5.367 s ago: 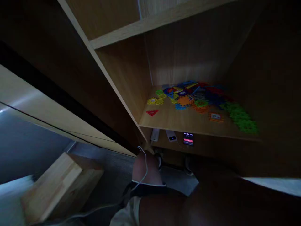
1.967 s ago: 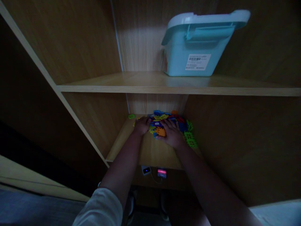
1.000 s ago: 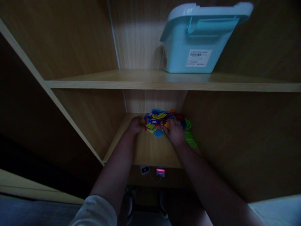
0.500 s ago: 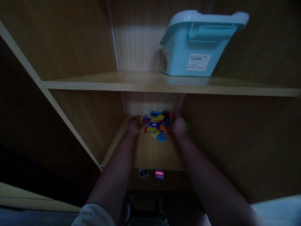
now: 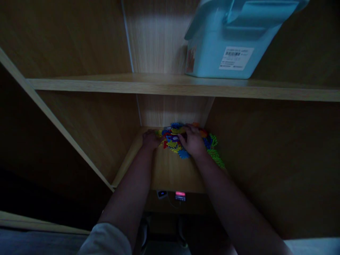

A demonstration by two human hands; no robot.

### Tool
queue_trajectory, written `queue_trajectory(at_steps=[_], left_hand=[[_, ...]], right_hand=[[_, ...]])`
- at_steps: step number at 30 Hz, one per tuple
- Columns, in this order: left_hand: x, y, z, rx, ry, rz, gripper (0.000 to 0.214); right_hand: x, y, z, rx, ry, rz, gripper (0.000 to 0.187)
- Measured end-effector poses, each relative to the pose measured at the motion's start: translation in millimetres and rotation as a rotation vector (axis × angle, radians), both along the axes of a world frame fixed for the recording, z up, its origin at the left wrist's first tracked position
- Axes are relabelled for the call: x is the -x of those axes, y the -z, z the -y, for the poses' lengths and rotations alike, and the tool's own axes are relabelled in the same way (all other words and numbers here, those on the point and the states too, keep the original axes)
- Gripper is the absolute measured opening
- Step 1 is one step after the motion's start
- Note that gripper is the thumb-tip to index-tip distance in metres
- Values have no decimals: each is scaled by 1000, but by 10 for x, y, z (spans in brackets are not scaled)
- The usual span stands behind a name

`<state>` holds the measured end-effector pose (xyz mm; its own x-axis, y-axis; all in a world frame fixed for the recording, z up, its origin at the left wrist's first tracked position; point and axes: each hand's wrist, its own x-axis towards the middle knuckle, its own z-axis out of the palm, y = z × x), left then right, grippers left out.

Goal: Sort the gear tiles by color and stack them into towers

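Observation:
A pile of colourful toothed plastic pieces [image 5: 172, 144], in blue, yellow, red, purple and orange, lies on the lower shelf [image 5: 170, 173]. My right hand [image 5: 193, 141] rests over the right part of the pile, thumb and fingers apart, hiding the pieces beneath it. At the pile's left edge is my left hand [image 5: 151, 139], its thumb toward the yellow pieces and apart from the fingers. I see nothing held in it, though the light is dim. Green pieces [image 5: 215, 157] lie to the right of my right wrist, by the side wall.
Above, a light blue plastic bin [image 5: 209, 53] with a white label stands on the upper shelf [image 5: 159, 86], whose edge runs across over my hands. Wooden side walls close in the compartment left and right. Below the lower shelf are a small lit device [image 5: 162, 194] and a cable.
My right hand has shifted left onto the pile and spread, uncovering more green and blue pieces on the right. My left hand has barely moved. The view is closer to the shelves.

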<state>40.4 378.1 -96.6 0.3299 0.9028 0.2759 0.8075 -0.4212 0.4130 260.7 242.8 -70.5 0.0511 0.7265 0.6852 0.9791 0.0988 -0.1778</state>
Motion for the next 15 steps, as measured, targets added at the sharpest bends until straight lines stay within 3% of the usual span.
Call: queue_trajectory(at_steps=[2,6,12,15], left_hand=[[0,0,-15,24,-14,17,58],[13,6,-43,50,-28,132,62],[-56,19,-40,61,53,472,58],[-105,36,-29,134,80,619,69]], right_hand=[[169,41,-18,134,-83,85,74],[346,140,-63,358,-55,144,102],[381,107,-62,420,-27,113,86],[391,73,-58,422,-24,124,79]])
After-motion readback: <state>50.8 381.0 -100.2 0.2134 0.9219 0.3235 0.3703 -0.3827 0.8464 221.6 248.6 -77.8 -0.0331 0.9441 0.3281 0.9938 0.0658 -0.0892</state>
